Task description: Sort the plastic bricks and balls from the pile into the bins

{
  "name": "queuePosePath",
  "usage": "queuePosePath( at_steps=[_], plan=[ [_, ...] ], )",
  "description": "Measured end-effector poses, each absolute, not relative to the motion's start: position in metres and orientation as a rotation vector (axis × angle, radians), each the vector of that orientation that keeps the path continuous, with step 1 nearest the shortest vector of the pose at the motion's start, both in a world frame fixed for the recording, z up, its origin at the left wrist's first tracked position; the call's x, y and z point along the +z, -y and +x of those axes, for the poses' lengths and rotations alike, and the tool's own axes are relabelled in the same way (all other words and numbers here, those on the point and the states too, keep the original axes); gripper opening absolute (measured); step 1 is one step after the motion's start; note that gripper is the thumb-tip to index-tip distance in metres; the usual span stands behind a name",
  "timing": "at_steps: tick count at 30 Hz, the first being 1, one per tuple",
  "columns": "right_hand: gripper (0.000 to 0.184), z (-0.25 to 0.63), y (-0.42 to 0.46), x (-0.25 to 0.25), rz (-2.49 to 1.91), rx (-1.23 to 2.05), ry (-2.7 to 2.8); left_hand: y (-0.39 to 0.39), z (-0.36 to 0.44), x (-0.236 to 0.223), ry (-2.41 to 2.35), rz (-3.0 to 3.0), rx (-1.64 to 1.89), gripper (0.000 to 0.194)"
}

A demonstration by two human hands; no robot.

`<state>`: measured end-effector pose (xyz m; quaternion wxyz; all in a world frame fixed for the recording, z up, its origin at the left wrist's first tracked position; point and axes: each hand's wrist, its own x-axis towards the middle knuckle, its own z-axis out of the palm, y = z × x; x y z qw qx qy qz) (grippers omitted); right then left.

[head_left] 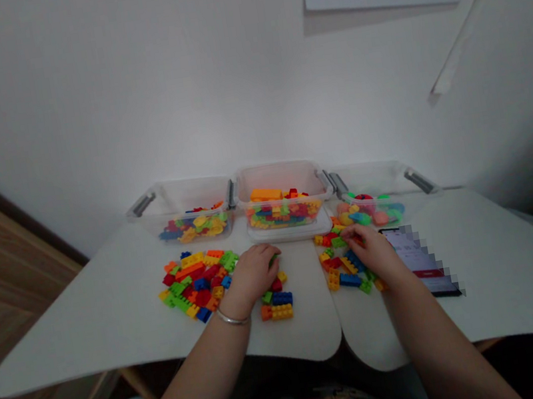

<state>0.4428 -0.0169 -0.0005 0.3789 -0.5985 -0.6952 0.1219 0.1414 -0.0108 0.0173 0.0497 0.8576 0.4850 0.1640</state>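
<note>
My left hand (254,273), with a silver bangle at the wrist, is closed over the middle of the table. A bit of green, apparently a building brick (273,260), shows between its thumb and fingers. Below it lie a blue brick (282,299) and a yellow brick (283,311). To its left spreads a large pile of mixed bricks (193,284). My right hand (371,249) has its fingers pinched together at the edge of a smaller group of bricks (349,279). What those fingers hold is too small and partly covered to name.
Three clear bins stand along the wall: the left bin (189,191) and middle bin (282,173) with bricks, the right bin (368,173) with rounded colourful toys. The middle one rests on a lid (292,232). A phone (421,263) lies right of my right hand. Two white tables (313,334) meet at a seam.
</note>
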Motion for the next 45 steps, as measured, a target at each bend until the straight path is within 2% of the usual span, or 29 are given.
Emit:
queuePosePath(
  at_steps=[5, 12, 21, 34, 40, 45],
  plan=[
    [0.021, 0.440, 0.016, 0.004, -1.422, 0.400, 1.486, 0.010, 0.142, 0.017, -1.467, 2.609, 0.507, 0.026],
    [0.020, 0.410, 0.011, 0.054, -1.244, 0.119, 1.402, 0.011, 0.142, 0.018, -1.479, 2.596, 0.511, 0.026],
    [0.023, 0.375, -0.061, 0.098, -1.168, 0.160, 1.201, 0.011, 0.141, 0.016, -1.469, 2.584, 0.545, 0.025],
    [0.018, 0.356, -0.102, 0.111, -1.552, 0.207, 1.896, 0.010, 0.140, 0.015, -1.456, 2.617, 0.528, 0.026],
    [0.019, 0.363, -0.086, 0.111, -1.509, 0.154, 1.938, 0.009, 0.140, 0.014, -1.448, 2.618, 0.538, 0.026],
    [0.027, 0.373, -0.057, 0.111, -1.360, -0.004, 2.264, 0.009, 0.140, 0.014, -1.455, 2.624, 0.518, 0.025]
  ],
)
